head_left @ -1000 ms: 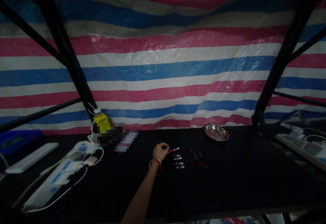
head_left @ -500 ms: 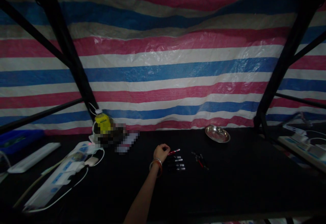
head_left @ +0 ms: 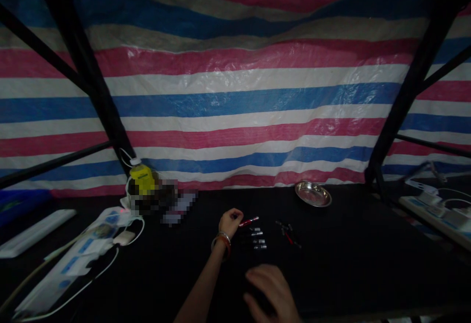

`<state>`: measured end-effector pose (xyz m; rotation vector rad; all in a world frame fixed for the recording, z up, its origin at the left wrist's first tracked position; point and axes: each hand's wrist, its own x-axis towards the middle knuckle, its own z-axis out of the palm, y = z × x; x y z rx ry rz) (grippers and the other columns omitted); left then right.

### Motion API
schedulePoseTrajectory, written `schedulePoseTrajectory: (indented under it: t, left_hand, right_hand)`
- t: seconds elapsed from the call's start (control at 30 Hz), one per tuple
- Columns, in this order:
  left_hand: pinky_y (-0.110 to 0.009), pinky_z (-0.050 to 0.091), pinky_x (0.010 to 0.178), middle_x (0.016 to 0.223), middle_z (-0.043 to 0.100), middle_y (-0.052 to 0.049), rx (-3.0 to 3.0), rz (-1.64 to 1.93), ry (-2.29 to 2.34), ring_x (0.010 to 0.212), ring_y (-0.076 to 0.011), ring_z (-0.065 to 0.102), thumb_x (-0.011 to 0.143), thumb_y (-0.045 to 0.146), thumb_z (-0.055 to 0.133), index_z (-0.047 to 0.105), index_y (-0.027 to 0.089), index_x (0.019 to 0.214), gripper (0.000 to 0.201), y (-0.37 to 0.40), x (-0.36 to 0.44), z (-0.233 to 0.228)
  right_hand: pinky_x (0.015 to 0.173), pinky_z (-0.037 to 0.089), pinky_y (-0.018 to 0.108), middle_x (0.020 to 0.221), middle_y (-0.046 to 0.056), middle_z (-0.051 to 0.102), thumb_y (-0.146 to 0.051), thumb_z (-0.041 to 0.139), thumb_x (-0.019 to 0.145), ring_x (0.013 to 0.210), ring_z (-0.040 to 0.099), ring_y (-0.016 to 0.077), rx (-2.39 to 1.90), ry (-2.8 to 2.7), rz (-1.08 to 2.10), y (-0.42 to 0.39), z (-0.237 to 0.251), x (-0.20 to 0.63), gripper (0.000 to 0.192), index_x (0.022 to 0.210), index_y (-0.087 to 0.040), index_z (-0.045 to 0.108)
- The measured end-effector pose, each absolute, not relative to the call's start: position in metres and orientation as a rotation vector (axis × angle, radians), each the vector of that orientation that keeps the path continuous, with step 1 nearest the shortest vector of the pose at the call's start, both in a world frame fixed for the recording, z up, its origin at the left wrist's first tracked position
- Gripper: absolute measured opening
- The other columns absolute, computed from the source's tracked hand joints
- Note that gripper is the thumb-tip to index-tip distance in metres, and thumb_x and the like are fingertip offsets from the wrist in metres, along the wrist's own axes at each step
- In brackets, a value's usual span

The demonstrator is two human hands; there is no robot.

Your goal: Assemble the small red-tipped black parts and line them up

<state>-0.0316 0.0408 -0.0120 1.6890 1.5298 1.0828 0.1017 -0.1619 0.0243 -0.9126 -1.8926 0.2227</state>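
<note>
My left hand (head_left: 230, 222) reaches over the black table with its fingers curled in a pinch at the left end of a slim red tube with a silvery tip (head_left: 249, 222). Below that tube, several dark slim tubes with silvery ends (head_left: 257, 234) lie in a row, their left parts hard to see against the table. Closer to me, my right hand (head_left: 273, 291) hangs with fingers bent and apart, slightly blurred, holding nothing visible. Right of the row lies a small loose pile of black, red and silvery slim pieces (head_left: 289, 233).
A shiny round metal dish (head_left: 313, 194) stands at the back right. On the left are a power strip with plugs and cables (head_left: 83, 257), a yellow bottle (head_left: 143, 177) and a blue tray (head_left: 24, 205). Another power strip (head_left: 437, 215) lies at right. Black frame posts flank a striped sheet.
My right hand has come into view from the bottom edge. My left hand stays at the red tube, barely shifted. The view has moved slightly.
</note>
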Motion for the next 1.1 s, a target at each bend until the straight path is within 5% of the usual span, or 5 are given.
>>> schedulePoseTrajectory:
  t: [0.1, 0.3, 0.83, 1.1]
  left_hand:
    - [-0.021, 0.037, 0.055, 0.059, 0.057, 0.003, 1.652, 1.136, 1.487, 0.056, -0.0105, 0.049, 0.066, 0.022, 0.058, 0.067, 0.017, 0.073, 0.013, 0.043, -0.032, -0.013]
    - [-0.021, 0.038, 0.055, 0.056, 0.054, 0.004, 1.584, 1.221, 1.413, 0.056, -0.0105, 0.049, 0.064, 0.022, 0.057, 0.066, 0.016, 0.072, 0.014, 0.044, -0.034, -0.013]
    - [-0.025, 0.042, 0.058, 0.058, 0.058, 0.001, 1.511, 1.296, 1.316, 0.058, -0.013, 0.052, 0.063, 0.048, 0.062, 0.065, 0.016, 0.076, 0.034, 0.027, -0.041, -0.006]
    - [-0.033, 0.041, 0.08, 0.089, 0.063, -0.004, 1.949, 1.286, 1.407, 0.087, -0.0196, 0.055, 0.077, 0.028, 0.055, 0.067, 0.023, 0.081, 0.014, -0.029, -0.015, 0.023]
  right_hand:
    - [0.08, 0.052, 0.035, 0.097, 0.006, 0.065, -0.025, 0.049, 0.086, 0.093, 0.061, 0.0199, -1.221, -1.619, 0.099, -0.132, 0.016, 0.149, 0.022, 0.104, -0.027, 0.061]
    - [0.071, 0.052, 0.035, 0.089, 0.007, 0.061, -0.039, 0.051, 0.083, 0.083, 0.06, 0.0217, -1.533, -1.558, 0.018, -0.098, -0.012, 0.206, 0.023, 0.095, -0.024, 0.065]
    - [0.065, 0.047, 0.033, 0.081, 0.006, 0.057, -0.041, 0.051, 0.084, 0.075, 0.054, 0.0206, -1.643, -1.734, -0.125, -0.077, -0.005, 0.203, 0.023, 0.086, -0.026, 0.069]
    - [0.066, 0.046, 0.033, 0.083, 0.007, 0.058, -0.034, 0.049, 0.085, 0.077, 0.054, 0.021, -1.625, -1.74, -0.086, -0.073, -0.004, 0.202, 0.023, 0.083, -0.025, 0.069]
